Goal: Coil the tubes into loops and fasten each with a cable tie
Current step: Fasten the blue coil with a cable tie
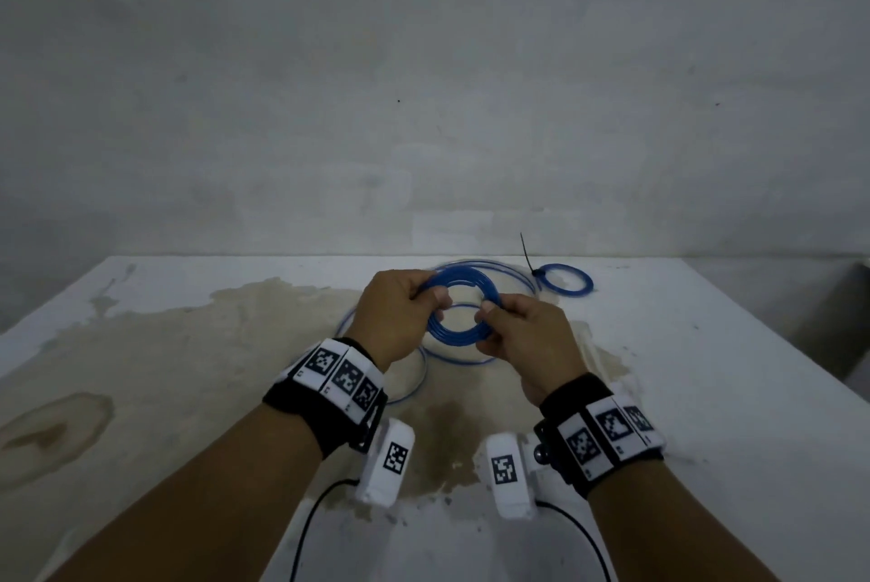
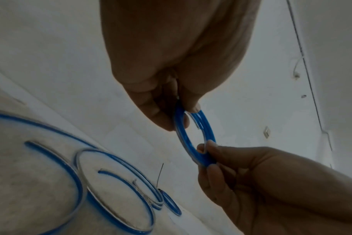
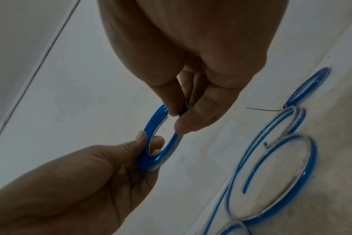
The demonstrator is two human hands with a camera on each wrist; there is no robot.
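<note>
Blue tube coil (image 1: 463,311) held above table (image 1: 706,369): left hand (image 1: 395,322) & right hand (image 1: 527,341) pinch opposite sides. Head view shows tied coil (image 1: 565,278) w/ black cable tie (image 1: 528,254).

We wear black wristbands (image 1: 325,412) on bare forearms | white tiles with black square codes across each band | white camera boxes (image 1: 387,464) under both wrists, each coded | thin black cables (image 1: 306,529) trailing to lower frame

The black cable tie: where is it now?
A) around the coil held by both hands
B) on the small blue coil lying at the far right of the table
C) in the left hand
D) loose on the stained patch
B: the black cable tie sticks up from the small blue coil on the table.
</note>
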